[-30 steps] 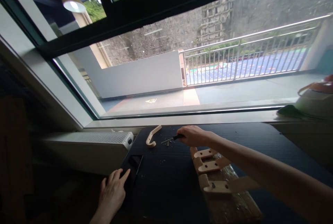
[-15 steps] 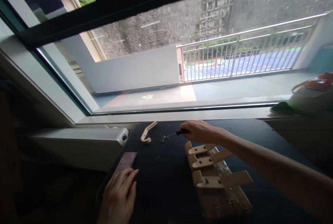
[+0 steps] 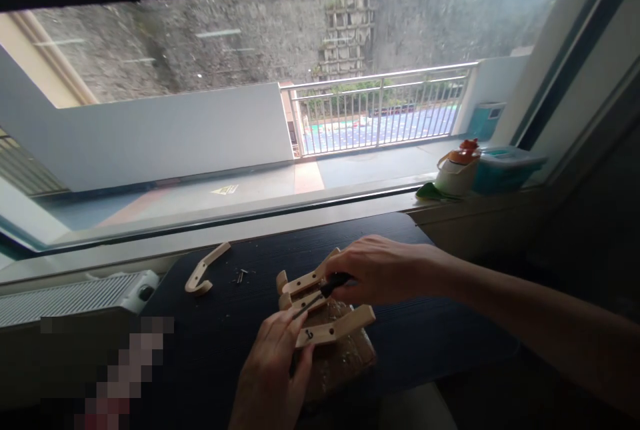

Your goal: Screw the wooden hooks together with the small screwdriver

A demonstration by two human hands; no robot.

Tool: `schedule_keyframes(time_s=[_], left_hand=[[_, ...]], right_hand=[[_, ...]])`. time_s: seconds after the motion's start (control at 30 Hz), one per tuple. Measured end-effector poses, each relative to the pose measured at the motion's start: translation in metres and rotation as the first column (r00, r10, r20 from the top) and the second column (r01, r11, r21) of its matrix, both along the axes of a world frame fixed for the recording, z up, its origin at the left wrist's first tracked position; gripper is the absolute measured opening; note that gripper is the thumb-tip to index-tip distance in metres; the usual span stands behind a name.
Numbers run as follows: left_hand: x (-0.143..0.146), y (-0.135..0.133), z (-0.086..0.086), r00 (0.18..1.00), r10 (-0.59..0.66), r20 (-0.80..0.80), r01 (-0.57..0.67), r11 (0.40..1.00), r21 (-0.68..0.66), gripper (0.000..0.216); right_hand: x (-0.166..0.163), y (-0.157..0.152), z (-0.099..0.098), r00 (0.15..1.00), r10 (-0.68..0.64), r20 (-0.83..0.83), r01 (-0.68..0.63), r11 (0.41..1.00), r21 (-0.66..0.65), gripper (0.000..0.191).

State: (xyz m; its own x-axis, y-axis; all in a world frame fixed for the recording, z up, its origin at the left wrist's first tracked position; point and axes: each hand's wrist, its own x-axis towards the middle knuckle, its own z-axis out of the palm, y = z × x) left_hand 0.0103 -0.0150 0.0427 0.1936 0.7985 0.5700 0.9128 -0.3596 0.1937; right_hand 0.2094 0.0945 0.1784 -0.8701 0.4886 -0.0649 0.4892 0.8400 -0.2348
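Observation:
My right hand (image 3: 373,270) is closed around the black handle of a screwdriver (image 3: 313,303), its shaft slanting down and left. The screwdriver's tip ends by the fingertips of my left hand (image 3: 275,357). My left thumb and fingers close around the curled end of the nearest wooden hook (image 3: 345,325); that end is hidden behind them. A dark screw (image 3: 309,335) stands in one of this hook's holes. Two more wooden hooks, a middle one (image 3: 306,303) and a far one (image 3: 303,281), lie beside it across a brown block wrapped in clear plastic (image 3: 340,370).
A loose wooden hook (image 3: 199,275) lies at the left of the black table (image 3: 240,330). Several small screws (image 3: 242,276) lie near it. On the windowsill stand a white bottle (image 3: 454,173) with an orange top and a teal box (image 3: 507,167). A white radiator (image 3: 95,300) stands left.
My right hand has brought the screwdriver from the loose screws over to the hooks on the block. My left hand has moved right, from beside the phone to the nearest hook. The view has turned right.

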Motion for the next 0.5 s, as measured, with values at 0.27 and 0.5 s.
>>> schedule_keyframes(time_s=[0.27, 0.5], left_hand=[[-0.003, 0.01, -0.015, 0.991, 0.067, -0.117, -0.086, 0.983, -0.165, 0.039], [0.003, 0.017, -0.013, 0.989, 0.097, -0.113, -0.13, 0.932, -0.338, 0.026]], right_hand=[[0.005, -0.013, -0.019, 0.995, 0.054, 0.086, -0.057, 0.998, 0.032, 0.022], [-0.008, -0.012, -0.029, 0.993, 0.06, 0.104, -0.066, 0.996, 0.057, 0.021]])
